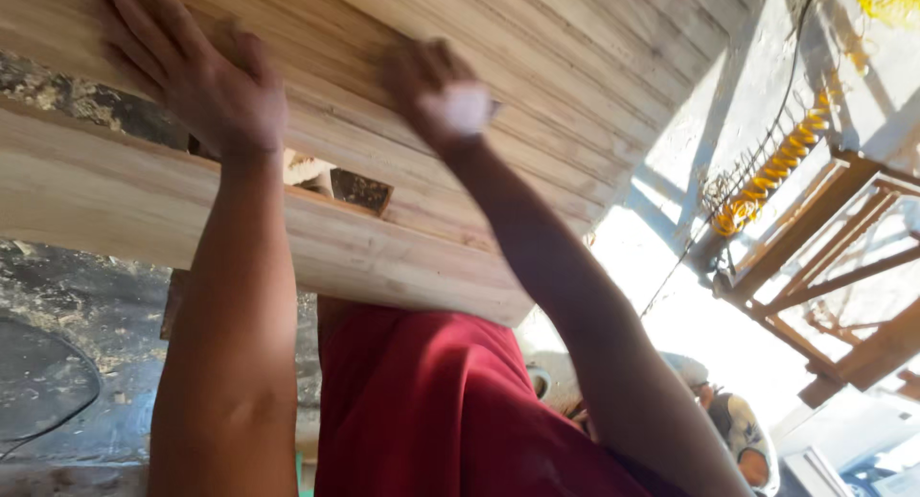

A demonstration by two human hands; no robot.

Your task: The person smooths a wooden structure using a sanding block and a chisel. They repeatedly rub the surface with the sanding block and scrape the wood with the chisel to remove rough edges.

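Pressing on one slatted wooden panel (pixel 460 123): two hands, left hand (pixel 196 70) spread flat, right hand (pixel 436 90) blurred, closure unclear.

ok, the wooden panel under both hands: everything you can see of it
The wooden panel is pale, laminated from narrow glued strips, grain running lengthwise. It fills the upper left of the view, tilted. A small rectangular cutout sits between the forearms. The left hand lies flat on it, fingers spread; the right hand rests on it, blurred.

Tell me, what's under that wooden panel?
Below the wooden panel show red cloth and dusty ground; both hands rest on top. The rest is covered.
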